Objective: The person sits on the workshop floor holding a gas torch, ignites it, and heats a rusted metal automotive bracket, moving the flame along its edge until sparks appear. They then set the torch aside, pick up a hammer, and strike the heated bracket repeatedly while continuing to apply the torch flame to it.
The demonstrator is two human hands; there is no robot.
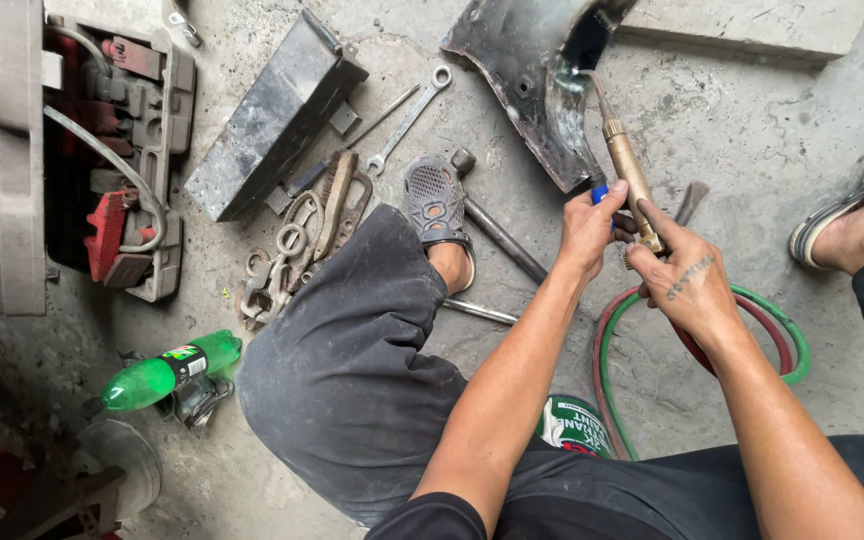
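Brass torch held at dark metal panel, hoses trailing below.
Brass gas torch [630, 180], slim, tilted with nozzle up-left, tip touching the bright spot on the bent, scorched black metal panel [542, 90] lying on the floor just above the fingers [652, 215]. Blue valve knob at the left-hand fingers. Red and green hoses [792, 345] loop on the floor below and right of the fingers.

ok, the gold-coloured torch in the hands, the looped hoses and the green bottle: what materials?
Gold-coloured torch body: looks like brass, dull yellow metallic sheen. Red and green looped hoses: probably rubber, matte and bending smoothly. Green bottle: likely plastic, translucent and glossy. Both the left hand and right hand grip the torch.
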